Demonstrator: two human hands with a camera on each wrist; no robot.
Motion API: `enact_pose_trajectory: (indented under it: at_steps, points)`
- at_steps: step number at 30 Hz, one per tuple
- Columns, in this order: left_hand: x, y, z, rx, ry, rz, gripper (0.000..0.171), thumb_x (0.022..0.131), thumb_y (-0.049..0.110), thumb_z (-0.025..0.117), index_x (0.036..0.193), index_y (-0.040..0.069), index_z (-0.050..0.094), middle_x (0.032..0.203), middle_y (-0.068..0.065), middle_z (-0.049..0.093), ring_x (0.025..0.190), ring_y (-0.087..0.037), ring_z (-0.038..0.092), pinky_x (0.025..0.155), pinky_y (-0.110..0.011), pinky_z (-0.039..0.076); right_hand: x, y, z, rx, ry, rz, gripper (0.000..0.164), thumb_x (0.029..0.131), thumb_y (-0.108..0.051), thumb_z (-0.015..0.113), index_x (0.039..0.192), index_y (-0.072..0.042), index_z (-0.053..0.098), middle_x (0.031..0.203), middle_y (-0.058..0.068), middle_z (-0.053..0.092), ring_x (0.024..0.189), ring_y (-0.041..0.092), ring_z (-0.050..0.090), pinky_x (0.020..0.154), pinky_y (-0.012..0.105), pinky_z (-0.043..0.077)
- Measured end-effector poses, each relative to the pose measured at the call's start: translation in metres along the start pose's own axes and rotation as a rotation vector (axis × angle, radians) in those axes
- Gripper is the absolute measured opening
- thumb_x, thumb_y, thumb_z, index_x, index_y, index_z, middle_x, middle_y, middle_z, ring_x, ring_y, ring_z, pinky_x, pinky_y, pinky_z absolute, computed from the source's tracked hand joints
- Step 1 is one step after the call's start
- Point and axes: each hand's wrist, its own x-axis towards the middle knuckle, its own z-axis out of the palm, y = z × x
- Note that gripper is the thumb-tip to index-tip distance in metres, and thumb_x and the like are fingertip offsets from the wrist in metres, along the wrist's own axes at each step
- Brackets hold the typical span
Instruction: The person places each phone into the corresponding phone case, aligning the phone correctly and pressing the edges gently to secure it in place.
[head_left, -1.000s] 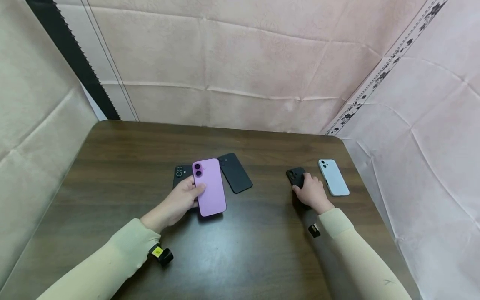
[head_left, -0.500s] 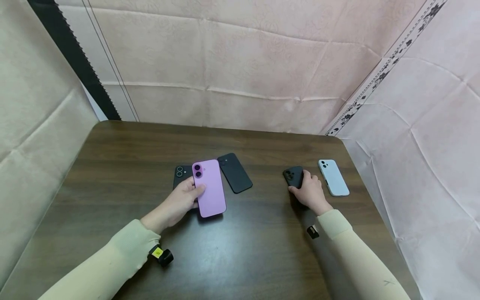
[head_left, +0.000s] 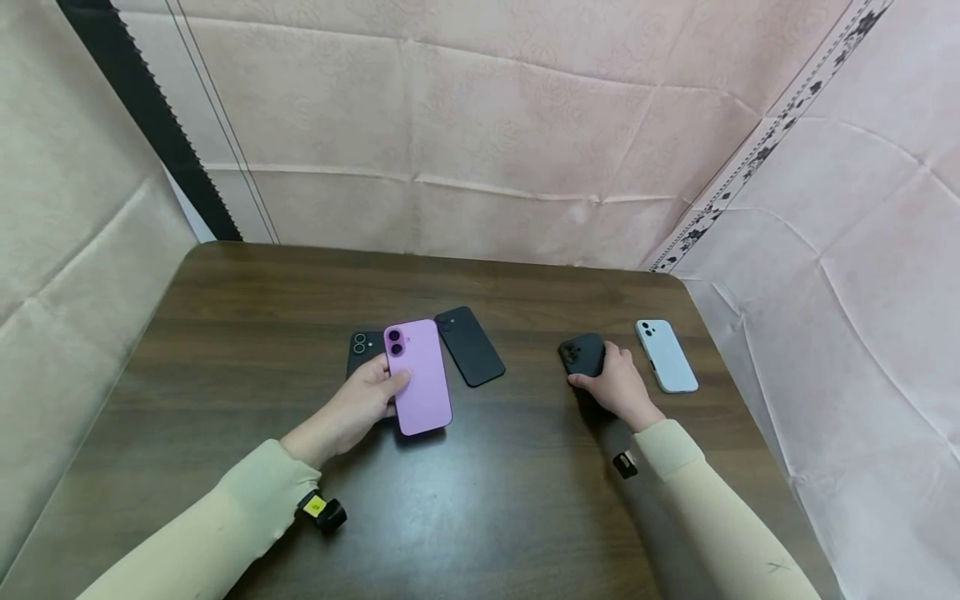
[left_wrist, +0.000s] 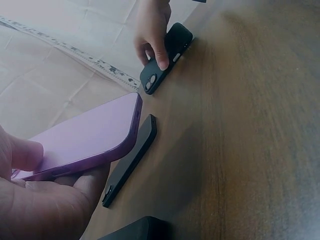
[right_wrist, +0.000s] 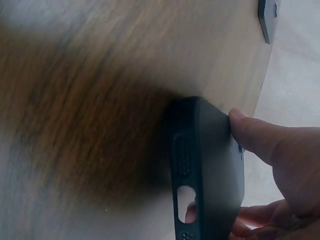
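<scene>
Right hand (head_left: 621, 385) and the dark phone case (head_left: 581, 354) have shifted a little left across the head view since the earlier frame; left hand (head_left: 367, 392) and purple phone (head_left: 418, 379) look about the same. Dark case is right of centre in the head view, camera end toward upper left. Right hand grips it by opposite edges, thumb on the lower one, spread about as wide as the case. Right wrist view shows its end edge with an open slot, a bit of finger visible through it. Can't tell if it touches the table (head_left: 510, 517).

Light-blue phone (head_left: 667, 357) lies just right of that hand, camera end up. Purple phone is at centre-left, camera side up, held above the table: left thumb on top, fingers underneath, grip narrow. Partly hidden behind that hand, a dark phone (head_left: 362, 351) shows its two lenses. Another dark phone (head_left: 471, 346) lies slanted just right of the purple one's upper end.

Both sleeves pale green; black strap with yellow label (head_left: 315, 504) at left wrist. Creased pale cloth (head_left: 487, 125) fills the top, black band (head_left: 142, 108) upper left, flower-print strip (head_left: 772, 133) upper right.
</scene>
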Motion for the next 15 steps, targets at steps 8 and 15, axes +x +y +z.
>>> enact_pose_trajectory:
  at_steps: [8, 15]
  points:
    - [0.0004, -0.0011, 0.0001, -0.009, 0.001, -0.006, 0.039, 0.105, 0.017, 0.042, 0.143, 0.01, 0.037, 0.134, -0.012, 0.054, 0.122, -0.028, 0.054, 0.095, -0.046, 0.047, -0.0005, -0.0013, -0.0026, 0.082, -0.067, -0.001, 0.088, 0.088, -0.043, 0.068, 0.146, 0.008, 0.026, 0.141, 0.032, 0.039, 0.124, 0.042, 0.043, 0.1, 0.056, 0.038]
    - [0.0007, -0.0016, -0.0002, -0.02, 0.0, -0.006, 0.039, 0.105, 0.017, 0.041, 0.143, 0.01, 0.037, 0.135, -0.013, 0.053, 0.122, -0.028, 0.054, 0.096, -0.046, 0.046, -0.0006, -0.004, -0.0051, 0.158, -0.119, -0.011, 0.069, 0.093, -0.04, 0.063, 0.142, 0.001, 0.038, 0.136, 0.027, 0.045, 0.115, 0.035, 0.049, 0.091, 0.051, 0.045]
